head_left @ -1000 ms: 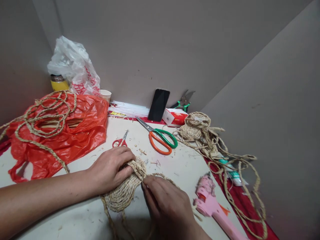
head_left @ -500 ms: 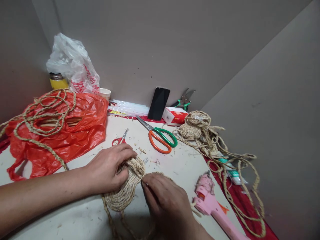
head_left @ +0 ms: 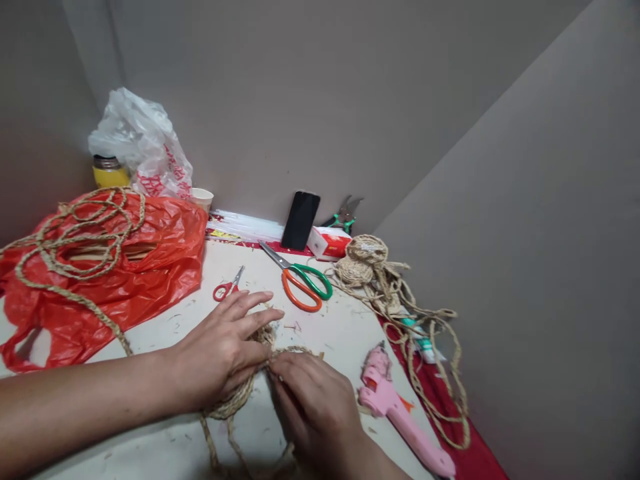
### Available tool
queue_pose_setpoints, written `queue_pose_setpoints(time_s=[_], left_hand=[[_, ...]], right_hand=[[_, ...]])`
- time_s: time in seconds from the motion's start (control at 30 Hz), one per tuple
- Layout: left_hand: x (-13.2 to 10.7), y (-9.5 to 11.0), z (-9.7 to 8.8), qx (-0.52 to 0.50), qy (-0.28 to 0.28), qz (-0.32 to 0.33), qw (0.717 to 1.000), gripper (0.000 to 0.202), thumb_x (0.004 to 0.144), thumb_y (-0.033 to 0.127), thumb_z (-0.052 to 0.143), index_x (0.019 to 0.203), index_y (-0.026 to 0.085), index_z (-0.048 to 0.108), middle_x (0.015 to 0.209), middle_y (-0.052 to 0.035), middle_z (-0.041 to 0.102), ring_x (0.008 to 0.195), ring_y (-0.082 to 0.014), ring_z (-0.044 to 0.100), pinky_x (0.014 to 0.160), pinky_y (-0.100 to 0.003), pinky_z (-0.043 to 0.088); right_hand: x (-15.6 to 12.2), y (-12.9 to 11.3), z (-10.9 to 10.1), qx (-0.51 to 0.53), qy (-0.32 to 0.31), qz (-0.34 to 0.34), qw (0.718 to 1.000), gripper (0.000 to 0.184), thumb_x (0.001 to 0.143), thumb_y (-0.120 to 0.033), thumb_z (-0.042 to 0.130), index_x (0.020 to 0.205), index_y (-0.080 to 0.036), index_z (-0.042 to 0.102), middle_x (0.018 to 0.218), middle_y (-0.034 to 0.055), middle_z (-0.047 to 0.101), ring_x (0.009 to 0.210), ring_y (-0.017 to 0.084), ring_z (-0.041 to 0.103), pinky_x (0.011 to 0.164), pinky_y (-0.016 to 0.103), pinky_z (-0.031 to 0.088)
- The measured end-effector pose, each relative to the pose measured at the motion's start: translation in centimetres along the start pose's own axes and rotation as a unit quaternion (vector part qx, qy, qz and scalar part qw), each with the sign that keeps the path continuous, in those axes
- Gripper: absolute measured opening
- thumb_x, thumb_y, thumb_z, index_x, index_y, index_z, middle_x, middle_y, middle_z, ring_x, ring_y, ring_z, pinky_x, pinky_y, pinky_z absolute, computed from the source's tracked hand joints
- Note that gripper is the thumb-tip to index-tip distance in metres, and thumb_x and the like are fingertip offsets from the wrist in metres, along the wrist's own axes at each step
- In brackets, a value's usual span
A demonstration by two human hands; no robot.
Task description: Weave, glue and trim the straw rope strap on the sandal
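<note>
A coiled piece of braided straw rope (head_left: 234,403) lies on the table, largely covered by my left hand (head_left: 227,347). That hand's thumb and index finger press on the coil's right edge, while its other fingers stretch out above. My right hand (head_left: 313,393) is closed, its thumb and fingertips pinching the straw braid where it meets the coil. Both sets of fingertips nearly touch there. A length of straw braid (head_left: 295,349) shows behind my right hand, and loose ends hang below the coil. Small red-handled scissors (head_left: 227,289) lie just beyond my left fingers.
Large scissors (head_left: 305,283) with green and orange handles lie farther back. A pink glue gun (head_left: 395,413) rests at right, near a tangle of straw braid (head_left: 400,293). A red plastic bag (head_left: 165,253) fills the left. A phone (head_left: 301,220) leans against the wall by pruning shears (head_left: 345,215).
My left hand has shifted over the coil toward my right fingertips, its outer fingers now straightened. My right hand keeps its pinch. The whole view has turned slightly, shifting objects left.
</note>
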State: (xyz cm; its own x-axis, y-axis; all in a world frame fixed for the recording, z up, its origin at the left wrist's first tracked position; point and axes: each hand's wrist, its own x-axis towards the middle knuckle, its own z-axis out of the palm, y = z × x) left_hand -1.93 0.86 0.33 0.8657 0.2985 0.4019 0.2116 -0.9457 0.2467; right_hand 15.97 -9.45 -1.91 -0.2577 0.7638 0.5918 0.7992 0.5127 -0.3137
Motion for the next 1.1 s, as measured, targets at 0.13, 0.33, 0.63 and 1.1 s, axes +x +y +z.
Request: queue_pose_setpoints(time_s=[0.13,0.33,0.63,1.1], left_hand=[[0.0,0.0,-0.2,-0.014,0.003,0.016,1.000,0.017,0.085,0.018,0.057,0.092,0.024,0.071,0.134,-0.0061,0.056,0.135,-0.0309,0.034,0.108,-0.053,0.032],[0.0,0.2,-0.4,-0.028,0.029,0.020,0.999,0.018,0.083,0.014,0.057,0.089,0.023,0.071,0.128,-0.0054,0.061,0.134,-0.0297,0.036,0.107,-0.052,0.034],[-0.8,0.2,-0.1,-0.128,0.075,-0.108,0.983,0.020,0.077,0.009,0.056,0.077,0.021,0.072,0.124,-0.0051,0.063,0.133,-0.0293,0.037,0.104,-0.055,0.037],[-0.5,-0.3,-0.2,-0.317,0.038,-0.252,0.913,0.013,0.073,0.016,0.063,0.071,0.023,0.074,0.126,-0.0048,0.061,0.136,-0.0297,0.030,0.110,-0.051,0.024]], right_hand=[[0.3,-0.8,0.0,-0.007,-0.012,0.020,1.000,0.018,0.088,-0.008,0.048,0.092,-0.018,0.062,0.080,0.0063,0.071,0.073,0.017,0.065,0.068,0.029,0.052],[1.4,-0.4,-3.3,-0.004,-0.058,0.091,0.994,0.017,0.088,-0.017,0.053,0.102,-0.019,0.061,0.090,0.0064,0.072,0.080,0.018,0.068,0.071,0.028,0.054],[7.2,7.7,-6.3,-0.228,-0.159,0.242,0.930,0.019,0.088,-0.019,0.057,0.105,-0.011,0.064,0.108,0.0132,0.068,0.102,0.025,0.063,0.089,0.039,0.049],[9.7,12.3,-0.9,-0.279,-0.385,0.322,0.819,0.031,0.092,-0.030,0.058,0.120,-0.017,0.056,0.120,0.0082,0.059,0.099,0.022,0.062,0.082,0.042,0.053]])
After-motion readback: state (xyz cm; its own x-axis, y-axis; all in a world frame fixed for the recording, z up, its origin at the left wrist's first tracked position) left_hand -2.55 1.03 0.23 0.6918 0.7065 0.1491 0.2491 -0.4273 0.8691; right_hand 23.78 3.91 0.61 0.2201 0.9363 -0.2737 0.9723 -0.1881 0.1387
